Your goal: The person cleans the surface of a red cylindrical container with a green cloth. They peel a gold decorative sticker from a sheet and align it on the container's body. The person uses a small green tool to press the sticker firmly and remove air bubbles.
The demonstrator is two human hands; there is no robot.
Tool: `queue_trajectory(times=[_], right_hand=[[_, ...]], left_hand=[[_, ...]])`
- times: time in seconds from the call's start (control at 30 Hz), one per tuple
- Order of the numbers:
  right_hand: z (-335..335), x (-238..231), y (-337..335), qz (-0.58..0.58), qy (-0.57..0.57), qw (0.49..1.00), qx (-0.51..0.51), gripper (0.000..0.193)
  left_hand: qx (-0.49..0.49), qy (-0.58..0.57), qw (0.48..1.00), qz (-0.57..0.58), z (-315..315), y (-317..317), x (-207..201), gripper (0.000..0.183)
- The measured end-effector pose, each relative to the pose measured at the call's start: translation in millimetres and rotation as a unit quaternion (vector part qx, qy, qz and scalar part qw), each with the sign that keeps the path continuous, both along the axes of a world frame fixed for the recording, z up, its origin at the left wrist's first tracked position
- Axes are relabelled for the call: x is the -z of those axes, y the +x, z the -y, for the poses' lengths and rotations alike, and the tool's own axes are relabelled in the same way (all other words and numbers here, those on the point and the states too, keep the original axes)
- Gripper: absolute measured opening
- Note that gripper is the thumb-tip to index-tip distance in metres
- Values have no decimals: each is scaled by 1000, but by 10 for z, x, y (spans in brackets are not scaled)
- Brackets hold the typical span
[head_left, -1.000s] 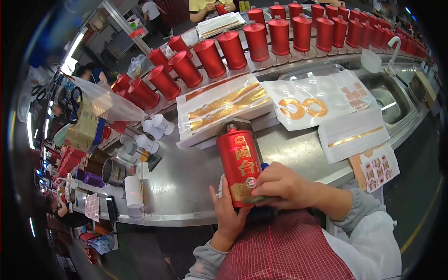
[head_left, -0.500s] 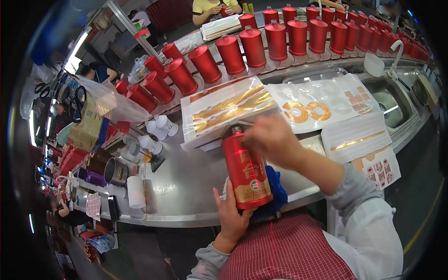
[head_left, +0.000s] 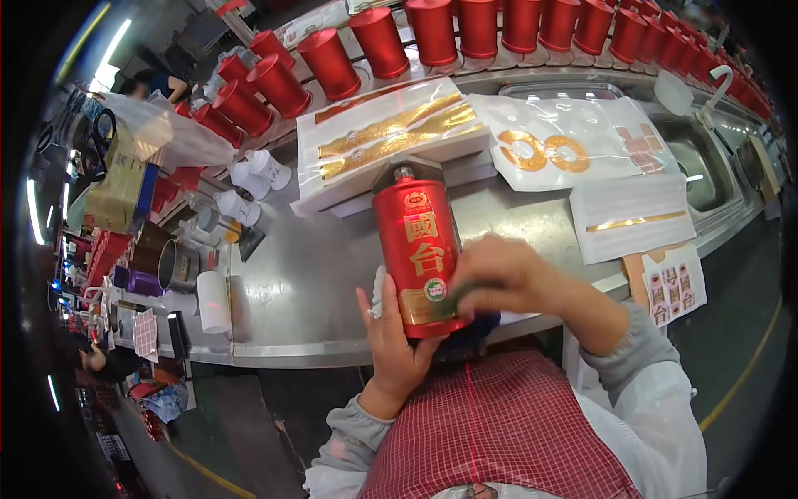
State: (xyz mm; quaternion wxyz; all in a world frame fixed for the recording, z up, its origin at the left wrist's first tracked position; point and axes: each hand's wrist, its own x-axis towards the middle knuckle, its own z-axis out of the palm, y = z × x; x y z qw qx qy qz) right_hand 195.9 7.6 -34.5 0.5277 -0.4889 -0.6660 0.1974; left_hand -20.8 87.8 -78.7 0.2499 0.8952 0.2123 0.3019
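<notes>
A red bottle [head_left: 413, 249] with gold lettering and a gold band near its base stands almost upright over the table's near edge. My left hand [head_left: 395, 353] wraps round its lower left side, thumb and fingers at the base, with a bit of white cloth or paper [head_left: 378, 291] between them. Beside the bottle's lower right, my right hand [head_left: 519, 279] is closed, its fingers blurred against the gold band. A dark thing shows at those fingertips, too smeared to name. Dark blue cloth [head_left: 478, 331] is partly hidden behind the bottle and right hand.
Gold label strips [head_left: 399, 137] lie on a white stack behind the bottle. Ring-shaped gold labels [head_left: 544, 150] are on a sheet to the right, near a sink [head_left: 702, 170]. Rows of red bottles [head_left: 332, 62] line the back. White cups [head_left: 270, 170] and a paper roll [head_left: 214, 301] sit left.
My right hand has come down from the bottle's neck to its lower right side. The left hand keeps its hold. The whole scene has shifted upward and slightly left in the view.
</notes>
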Motion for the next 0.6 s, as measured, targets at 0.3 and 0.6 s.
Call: queue_trajectory(times=[0.3, 0.6], right_hand=[[-124, 32, 130, 2, -24, 991, 129, 16], [7, 94, -5, 87, 74, 991, 69, 20]], left_hand=[[-10, -29, 999, 12, -5, -17, 10, 97], [-13, -47, 999, 0, -8, -46, 38, 97]])
